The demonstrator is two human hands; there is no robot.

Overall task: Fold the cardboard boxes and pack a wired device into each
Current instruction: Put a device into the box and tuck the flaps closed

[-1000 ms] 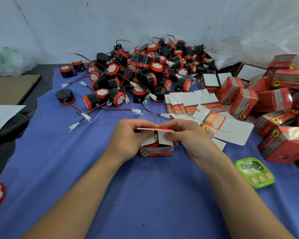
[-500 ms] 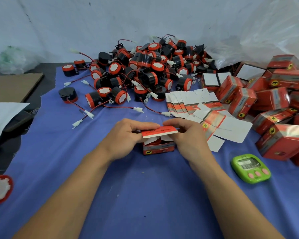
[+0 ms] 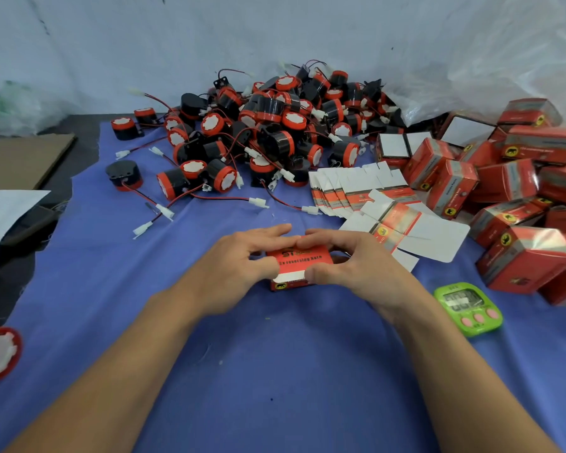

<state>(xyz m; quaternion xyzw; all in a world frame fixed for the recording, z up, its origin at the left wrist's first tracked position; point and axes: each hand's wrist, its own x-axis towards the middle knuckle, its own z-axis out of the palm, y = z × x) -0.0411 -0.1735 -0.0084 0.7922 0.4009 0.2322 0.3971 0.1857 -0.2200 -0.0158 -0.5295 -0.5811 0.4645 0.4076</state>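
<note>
Centre frame, I see the left hand (image 3: 242, 256) and right hand (image 3: 350, 261) gripping the small red cardboard box (image 3: 303, 258) crosswise, white flap (image 3: 290, 276) toward frame bottom.

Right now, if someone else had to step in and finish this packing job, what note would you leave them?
Hands: left hand and right hand both grip the red box at the middle of the blue cloth, fingers on its lid, thumbs at the front.
Done: lid folded down; folded boxes are heaped at the right.
Left: the white tuck tab is not yet pushed in, and the contents are hidden. Many loose wired devices lie at the back, with flat box blanks beside them, waiting to be packed.
</note>
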